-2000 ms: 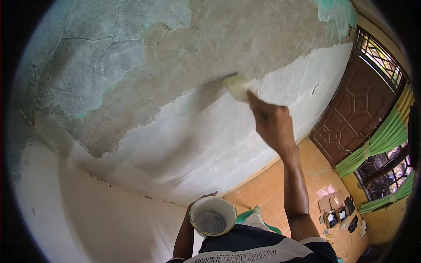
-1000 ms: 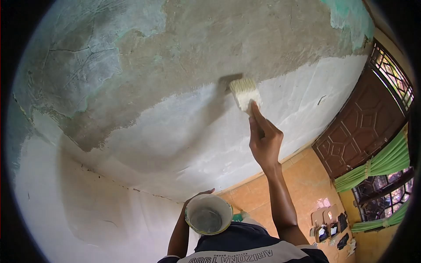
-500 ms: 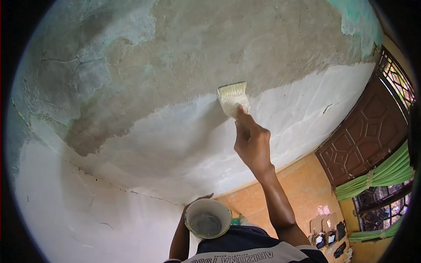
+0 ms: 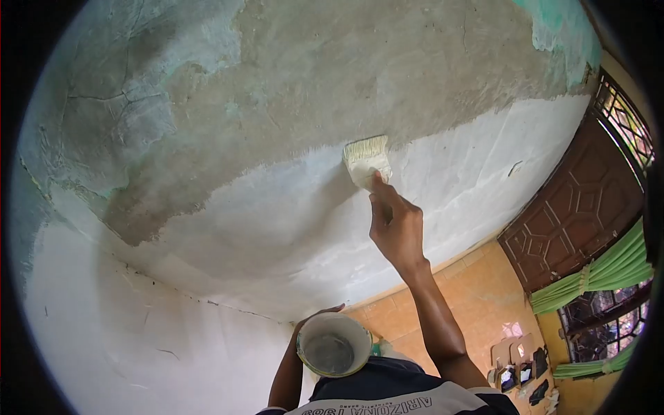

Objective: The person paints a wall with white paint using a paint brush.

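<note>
My right hand (image 4: 400,225) is closed around the handle of a wide paintbrush (image 4: 366,160), with its pale bristles against the wall (image 4: 290,228). The bristles lie at the border between the white-painted lower band and the bare grey plaster above. Low in the view, close to my body, my left hand (image 4: 319,312) holds a paint bucket (image 4: 335,344) from its far side. Most of that hand's fingers are behind the bucket. The bucket's inside is coated whitish, with a greyish layer at the bottom.
Green old paint (image 4: 567,41) shows at the upper right of the wall. A brown panelled door (image 4: 577,207) and green curtains (image 4: 602,266) stand on the right. Several items, perhaps chairs with things on them (image 4: 519,363), are on the orange tiled floor (image 4: 449,297).
The paintbrush in my right hand has shifted slightly down the wall. The bucket in my left hand has moved a little to the right.
</note>
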The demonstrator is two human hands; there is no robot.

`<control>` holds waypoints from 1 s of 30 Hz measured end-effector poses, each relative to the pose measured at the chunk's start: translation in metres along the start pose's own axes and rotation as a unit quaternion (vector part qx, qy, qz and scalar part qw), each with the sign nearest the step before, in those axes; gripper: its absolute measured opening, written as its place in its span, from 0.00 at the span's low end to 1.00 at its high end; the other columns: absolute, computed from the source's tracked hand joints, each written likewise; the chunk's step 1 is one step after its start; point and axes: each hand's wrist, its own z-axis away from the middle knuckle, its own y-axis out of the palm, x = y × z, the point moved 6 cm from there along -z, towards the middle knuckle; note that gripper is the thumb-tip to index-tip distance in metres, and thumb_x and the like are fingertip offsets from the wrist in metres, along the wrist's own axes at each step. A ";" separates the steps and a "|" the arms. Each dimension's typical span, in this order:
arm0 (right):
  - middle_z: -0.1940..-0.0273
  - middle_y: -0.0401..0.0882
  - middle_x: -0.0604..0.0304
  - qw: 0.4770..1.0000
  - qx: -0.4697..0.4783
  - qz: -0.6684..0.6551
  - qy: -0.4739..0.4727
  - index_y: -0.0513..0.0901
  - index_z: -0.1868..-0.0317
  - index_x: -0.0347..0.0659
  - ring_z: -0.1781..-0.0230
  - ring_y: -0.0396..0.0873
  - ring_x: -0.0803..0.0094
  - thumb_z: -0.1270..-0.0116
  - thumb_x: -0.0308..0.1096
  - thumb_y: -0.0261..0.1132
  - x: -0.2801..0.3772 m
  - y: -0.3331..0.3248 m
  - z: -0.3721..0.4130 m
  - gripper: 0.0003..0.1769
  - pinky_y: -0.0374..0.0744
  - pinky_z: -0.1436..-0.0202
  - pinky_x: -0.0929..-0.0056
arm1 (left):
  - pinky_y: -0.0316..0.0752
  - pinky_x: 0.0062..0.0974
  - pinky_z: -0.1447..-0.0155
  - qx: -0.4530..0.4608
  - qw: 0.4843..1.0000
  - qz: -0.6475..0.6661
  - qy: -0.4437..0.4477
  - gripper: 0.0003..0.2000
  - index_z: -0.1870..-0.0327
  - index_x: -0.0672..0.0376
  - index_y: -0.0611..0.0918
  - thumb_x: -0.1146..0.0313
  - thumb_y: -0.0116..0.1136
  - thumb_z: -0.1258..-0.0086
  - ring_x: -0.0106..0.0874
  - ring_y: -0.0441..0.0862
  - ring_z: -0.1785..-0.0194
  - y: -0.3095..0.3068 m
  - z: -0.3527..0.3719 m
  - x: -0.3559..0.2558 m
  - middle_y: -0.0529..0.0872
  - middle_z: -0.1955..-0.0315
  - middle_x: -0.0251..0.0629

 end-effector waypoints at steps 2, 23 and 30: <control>0.72 0.85 0.49 1.000 -0.010 0.001 -0.011 0.86 0.28 0.44 0.76 0.86 0.52 0.25 0.24 0.72 0.006 -0.001 -0.006 0.25 0.80 0.71 0.56 | 0.88 0.31 0.50 0.024 0.996 -0.013 0.086 0.15 0.43 0.54 0.95 0.59 0.78 0.24 0.25 0.91 0.61 0.007 0.003 -0.013 0.95 0.59 0.35; 0.72 0.86 0.50 0.998 0.023 0.051 -0.011 0.85 0.28 0.48 0.75 0.86 0.51 0.23 0.28 0.71 0.005 -0.001 0.013 0.25 0.82 0.71 0.53 | 0.88 0.30 0.42 0.070 0.994 -0.015 0.082 0.17 0.30 0.53 0.90 0.64 0.67 0.16 0.25 0.91 0.50 0.005 0.019 0.003 0.94 0.45 0.35; 0.63 0.91 0.43 0.996 0.084 0.002 0.034 0.90 0.35 0.42 0.66 0.91 0.43 0.24 0.25 0.70 0.012 -0.038 -0.004 0.19 0.86 0.63 0.52 | 0.89 0.28 0.44 0.100 0.978 -0.016 0.182 0.17 0.32 0.55 0.91 0.67 0.69 0.18 0.26 0.92 0.53 0.009 0.026 0.001 0.95 0.49 0.35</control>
